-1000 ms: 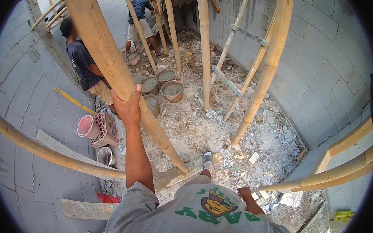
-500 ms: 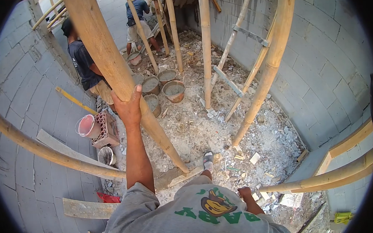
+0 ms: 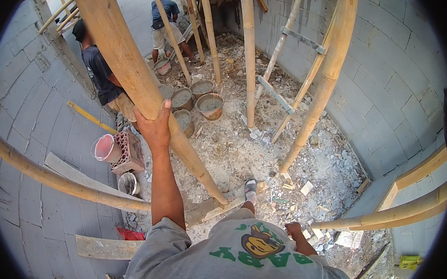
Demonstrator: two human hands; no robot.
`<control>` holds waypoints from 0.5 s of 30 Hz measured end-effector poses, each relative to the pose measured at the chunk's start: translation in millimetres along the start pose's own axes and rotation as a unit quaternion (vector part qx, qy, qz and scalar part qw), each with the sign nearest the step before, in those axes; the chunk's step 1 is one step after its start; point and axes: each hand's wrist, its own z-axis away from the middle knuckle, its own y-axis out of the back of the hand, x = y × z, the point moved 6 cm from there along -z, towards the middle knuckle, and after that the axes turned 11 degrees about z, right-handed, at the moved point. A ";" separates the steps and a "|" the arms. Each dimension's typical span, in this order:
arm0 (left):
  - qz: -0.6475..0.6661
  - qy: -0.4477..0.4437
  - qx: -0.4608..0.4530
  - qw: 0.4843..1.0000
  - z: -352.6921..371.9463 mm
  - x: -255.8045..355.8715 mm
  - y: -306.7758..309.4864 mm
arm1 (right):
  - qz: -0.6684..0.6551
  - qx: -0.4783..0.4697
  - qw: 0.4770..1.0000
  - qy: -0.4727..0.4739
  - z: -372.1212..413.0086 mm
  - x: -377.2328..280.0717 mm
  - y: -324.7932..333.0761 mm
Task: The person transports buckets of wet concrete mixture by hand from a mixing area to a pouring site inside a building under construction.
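My left hand (image 3: 153,124) is wrapped round a thick bamboo pole (image 3: 111,42), thumb uppermost. The pole slants from the upper left down to the rubble floor, its foot near a short board (image 3: 222,209). Low beside my body, my right hand (image 3: 293,230) appears closed, with nothing visible in it; part of it is hard to see. Closest to that hand is the end of a lying bamboo pole (image 3: 379,220), with a small gap between them. My sandalled foot (image 3: 250,188) rests to the right of the slanting pole's foot.
Several mortar buckets (image 3: 210,107) stand ahead. A pink bucket (image 3: 107,148) sits by a red crate (image 3: 129,152) at left. Two other people work nearby, one at left (image 3: 101,70), one farther back (image 3: 165,24). Upright bamboo poles (image 3: 249,57) and a wooden ladder (image 3: 275,95) rise ahead.
The view has shifted very slightly. The person at the back has bent a little, with an arm lower near a bucket. My hands keep their positions.
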 end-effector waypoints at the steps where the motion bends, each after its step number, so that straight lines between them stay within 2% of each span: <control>1: 0.000 0.001 0.000 1.000 0.3 -0.4 -0.1 | 0.000 0.000 1.000 0.000 1.1 -3.1 2.4; 3: -0.010 0.004 0.004 1.000 0.7 -1.1 0.7 | -0.049 0.005 0.997 -0.058 2.7 -0.8 4.9; 7: -0.009 0.005 0.006 1.000 0.8 0.4 0.5 | -0.027 -0.031 0.997 -0.060 -5.1 7.8 -10.0; 9: -0.019 0.003 0.005 1.000 0.2 -0.7 0.8 | -0.145 -0.027 0.980 -0.137 -7.3 18.2 -18.6; 10: -0.020 0.004 0.005 1.000 0.1 -1.0 1.0 | -0.144 -0.028 0.980 -0.137 -8.5 21.7 -20.4; 12: -0.018 0.001 0.002 1.000 0.3 -0.6 0.8 | -0.037 -0.046 0.995 -0.086 3.0 -1.9 5.4; 13: -0.018 0.001 0.003 1.000 0.5 0.1 0.9 | -0.036 -0.046 0.995 -0.087 2.6 -1.8 3.9; 15: -0.036 0.003 0.001 0.999 0.9 1.7 1.0 | -0.109 -0.017 0.982 -0.156 2.5 7.7 -3.4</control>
